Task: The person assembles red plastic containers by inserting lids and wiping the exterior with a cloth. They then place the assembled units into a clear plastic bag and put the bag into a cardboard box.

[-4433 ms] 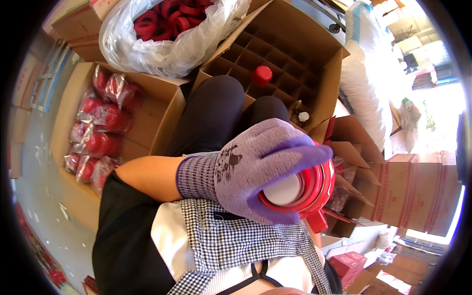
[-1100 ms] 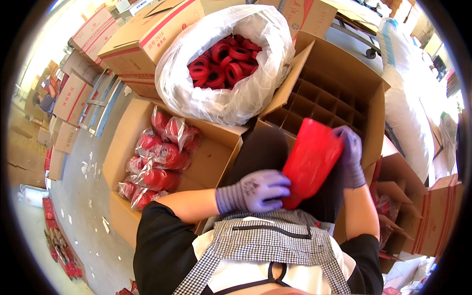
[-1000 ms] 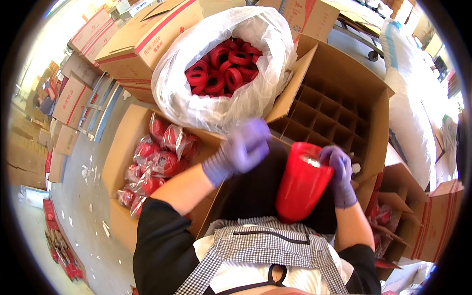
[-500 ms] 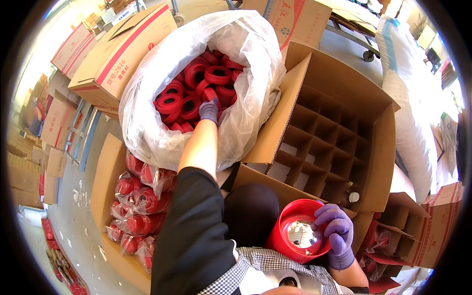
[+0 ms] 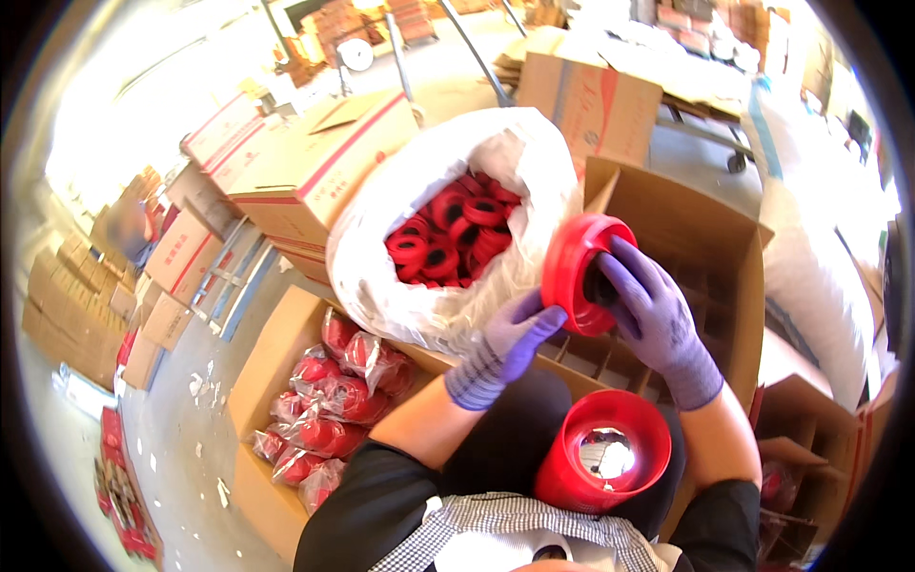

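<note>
The right hand grips the red lid edge-on, the left hand touching its lower rim, directly above the open red can

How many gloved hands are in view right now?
2: the left purple knit-gloved hand touches the red plastic ring-shaped cap; the right purple knit-gloved hand grips it from inside.

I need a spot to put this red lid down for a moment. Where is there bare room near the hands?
The empty cells of the divided carton, just below the red lid, are free. Bare floor lies left of the box of bagged red parts. The white bag of red rings is full, and the lap holds the red cup.
</note>
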Motion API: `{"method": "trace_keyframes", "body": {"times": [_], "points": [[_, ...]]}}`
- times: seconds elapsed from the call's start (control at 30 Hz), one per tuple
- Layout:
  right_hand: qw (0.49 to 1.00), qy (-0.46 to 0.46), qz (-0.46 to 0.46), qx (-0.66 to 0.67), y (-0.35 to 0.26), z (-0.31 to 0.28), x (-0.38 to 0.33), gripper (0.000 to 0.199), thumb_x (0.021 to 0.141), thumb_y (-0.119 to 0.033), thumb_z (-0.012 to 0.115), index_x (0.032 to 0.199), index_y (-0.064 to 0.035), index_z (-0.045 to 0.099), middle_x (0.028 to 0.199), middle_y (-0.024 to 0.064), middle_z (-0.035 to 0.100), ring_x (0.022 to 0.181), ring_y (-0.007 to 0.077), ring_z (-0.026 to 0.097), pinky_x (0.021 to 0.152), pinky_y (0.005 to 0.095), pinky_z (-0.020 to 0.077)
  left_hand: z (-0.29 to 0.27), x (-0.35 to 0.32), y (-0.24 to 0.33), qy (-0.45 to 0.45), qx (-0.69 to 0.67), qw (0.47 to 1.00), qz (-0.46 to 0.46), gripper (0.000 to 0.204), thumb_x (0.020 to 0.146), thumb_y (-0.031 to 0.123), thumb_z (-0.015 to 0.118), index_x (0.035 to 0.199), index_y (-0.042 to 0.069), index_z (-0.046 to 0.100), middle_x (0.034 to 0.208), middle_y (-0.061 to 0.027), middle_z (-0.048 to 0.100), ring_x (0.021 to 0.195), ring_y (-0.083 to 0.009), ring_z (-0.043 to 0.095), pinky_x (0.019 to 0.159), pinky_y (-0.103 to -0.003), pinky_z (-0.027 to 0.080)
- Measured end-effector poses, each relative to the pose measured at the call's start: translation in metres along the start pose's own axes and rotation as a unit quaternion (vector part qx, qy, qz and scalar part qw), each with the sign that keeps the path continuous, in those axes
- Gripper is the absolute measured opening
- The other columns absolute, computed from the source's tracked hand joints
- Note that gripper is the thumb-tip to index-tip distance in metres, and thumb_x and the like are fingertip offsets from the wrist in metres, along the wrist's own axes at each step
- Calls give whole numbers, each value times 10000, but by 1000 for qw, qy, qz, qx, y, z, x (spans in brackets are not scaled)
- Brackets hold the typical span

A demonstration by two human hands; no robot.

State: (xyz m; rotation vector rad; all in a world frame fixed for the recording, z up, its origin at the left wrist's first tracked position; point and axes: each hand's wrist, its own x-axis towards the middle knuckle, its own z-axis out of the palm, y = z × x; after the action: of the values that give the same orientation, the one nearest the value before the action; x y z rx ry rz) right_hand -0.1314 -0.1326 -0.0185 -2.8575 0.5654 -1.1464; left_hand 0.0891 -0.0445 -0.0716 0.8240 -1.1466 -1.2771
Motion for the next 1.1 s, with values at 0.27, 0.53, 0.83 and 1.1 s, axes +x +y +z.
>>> {"method": "trace_keyframes", "body": {"times": [0.27,0.53,0.83,1.1], "points": [[675,78,497,540,17,47,-70,547,1054,-496,420,1094,-17,681,813,46,677,792,150,651,758,310,527,47,31,-48,-73,126,964,223,916,893,407,738,1577,-6,288,1561,-144,394,1410,-243,420,1184,-373,306],[984,59,168,9,-21,10,-88,799,736,-115,791,1452,-33,446,1428,236,497,1185,426,579,1001,476,488,81,10,-50,-50,-169,984,20,667,973,355,655,1483,-10,431,1384,-122,570,1252,-207,562,1087,-358,443],[964,163,210,27,-26,0,-90,634,850,-293,771,1360,-1,531,1098,214,655,945,377,681,829,423,550,92,11,-51,-6,-187,982,2,589,992,377,619,1415,-13,497,1300,-95,608,1174,-174,574,1046,-325,431],[863,53,422,272,-8,9,-100,649,835,-235,765,1392,-16,516,1148,219,667,1002,374,683,869,434,547,90,6,-52,-12,-103,994,26,635,987,351,631,1470,-20,451,1331,-105,600,1221,-178,562,1069,-322,413]]}}
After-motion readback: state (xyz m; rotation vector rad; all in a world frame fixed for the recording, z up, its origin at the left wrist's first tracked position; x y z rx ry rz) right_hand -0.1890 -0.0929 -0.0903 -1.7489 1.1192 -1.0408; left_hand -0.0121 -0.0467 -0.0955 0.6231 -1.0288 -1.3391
